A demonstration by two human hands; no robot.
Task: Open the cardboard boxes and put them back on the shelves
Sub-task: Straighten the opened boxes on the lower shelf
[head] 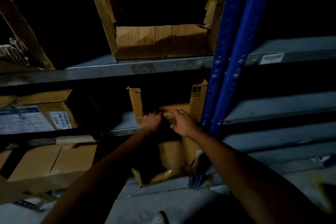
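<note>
An open cardboard box (197, 100) stands on the middle shelf (123, 131), its side flaps upright and its inside dark. My left hand (151, 121) grips the box's front edge near the left flap, fingers curled over it. My right hand (183, 122) rests on the front flap just to the right, fingers bent over a taped patch of cardboard. Both forearms reach up from the bottom of the view. Below the hands a torn box (171, 158) sits on the lowest shelf.
A blue perforated upright (229, 60) rises just right of the box. Above, a torn open box (160, 42) sits on the upper shelf (127, 68). Labelled boxes (36, 120) and closed boxes (51, 162) fill the left. Grey shelves (281, 107) run to the right. A shoe (160, 217) shows below.
</note>
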